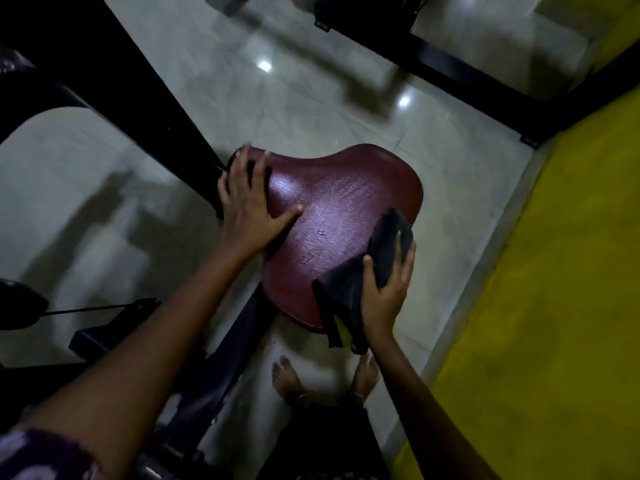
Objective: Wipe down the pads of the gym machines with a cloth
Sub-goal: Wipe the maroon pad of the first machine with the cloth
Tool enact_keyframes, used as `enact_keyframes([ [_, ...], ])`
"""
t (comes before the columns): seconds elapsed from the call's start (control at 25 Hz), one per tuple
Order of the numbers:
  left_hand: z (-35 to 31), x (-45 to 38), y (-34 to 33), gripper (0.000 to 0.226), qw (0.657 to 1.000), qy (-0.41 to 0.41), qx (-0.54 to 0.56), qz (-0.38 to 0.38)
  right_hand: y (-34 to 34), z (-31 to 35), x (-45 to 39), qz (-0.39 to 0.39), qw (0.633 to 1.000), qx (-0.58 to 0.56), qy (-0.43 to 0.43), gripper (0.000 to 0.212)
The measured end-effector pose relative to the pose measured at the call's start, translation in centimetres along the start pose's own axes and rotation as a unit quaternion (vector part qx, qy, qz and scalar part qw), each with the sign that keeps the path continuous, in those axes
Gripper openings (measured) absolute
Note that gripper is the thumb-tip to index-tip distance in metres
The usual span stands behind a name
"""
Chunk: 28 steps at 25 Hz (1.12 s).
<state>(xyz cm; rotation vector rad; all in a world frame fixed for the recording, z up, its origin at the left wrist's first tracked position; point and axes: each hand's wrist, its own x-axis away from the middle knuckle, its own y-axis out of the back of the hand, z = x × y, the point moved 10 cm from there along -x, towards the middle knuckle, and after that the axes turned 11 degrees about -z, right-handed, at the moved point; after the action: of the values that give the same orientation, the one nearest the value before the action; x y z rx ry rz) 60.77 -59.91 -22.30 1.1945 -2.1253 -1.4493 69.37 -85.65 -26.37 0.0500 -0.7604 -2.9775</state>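
the pale tiled floor is seen from above, glossy, with two ceiling lights mirrored in it, and a yellow strip is seen running down the right side. black machine frame bars are laid across the upper left and the top right. in the middle, the maroon seat pad is held up on a dark post, broad at the far end and narrowing toward the near edge.

the pad is steadied at its far left corner by the left hand, laid flat with the fingers spread wide and the thumb stretched out onto the top surface; nothing is gripped by it. the dark cloth is pressed onto the near right edge of the pad by the right hand, the fingers lying over it and the thumb tucked against its fold, so the cloth is held as well as pushed. part of the cloth is draped off the pad's edge, and a yellow patch is shown at its lower corner.

a sheen is caught across the middle of the pad, which may be dampness from wiping, though that cannot be settled from here. a small dark mark is seen near the centre. it is judged that this pad is mid-wipe: the right edge is being worked, while the strip under the left hand is likely untouched. other pads are not shown, so how many machines are left cannot be told. bare feet are glimpsed below.
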Motion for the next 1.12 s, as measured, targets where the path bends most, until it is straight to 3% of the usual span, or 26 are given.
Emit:
enact_keyframes([
  [0.12,0.0,-3.5,-2.4,0.100,0.991,-0.051,-0.030,0.119,-0.7,2.0,1.3,0.049,0.983,0.096,0.147,0.057],
  [0.2,0.4,-3.5,-3.3,0.096,0.987,-0.072,-0.047,0.139,-1.2,3.2,2.9,0.100,0.947,0.151,0.265,0.052],
  [0.36,0.6,-3.4,-3.1,0.097,0.988,-0.074,-0.016,0.137,-3.0,6.1,7.4,0.185,0.819,0.212,0.501,0.049],
  [0.44,0.4,-3.5,-3.2,0.097,0.985,-0.072,-0.012,0.159,-5.1,7.6,9.1,0.227,0.756,0.226,0.571,0.049],
  [0.56,0.4,-3.4,-3.4,0.085,0.983,-0.073,-0.010,0.167,-9.9,9.3,11.2,0.274,0.680,0.306,0.608,0.061],
  [0.72,0.6,-3.3,-3.3,0.086,0.984,-0.073,0.001,0.162,-13.9,10.6,12.5,0.279,0.650,0.387,0.592,0.058],
  [0.8,0.5,-3.1,-3.2,0.093,0.986,-0.079,0.004,0.148,-12.1,9.5,13.4,0.294,0.623,0.355,0.631,0.055],
  [0.96,0.7,-3.0,-3.1,0.094,0.988,-0.084,0.002,0.130,-7.0,6.0,15.7,0.358,0.525,0.294,0.714,0.046],
  [1.12,0.5,-3.4,-3.4,0.093,0.986,-0.101,-0.002,0.131,-12.6,7.7,16.4,0.359,0.526,0.411,0.653,0.042],
])
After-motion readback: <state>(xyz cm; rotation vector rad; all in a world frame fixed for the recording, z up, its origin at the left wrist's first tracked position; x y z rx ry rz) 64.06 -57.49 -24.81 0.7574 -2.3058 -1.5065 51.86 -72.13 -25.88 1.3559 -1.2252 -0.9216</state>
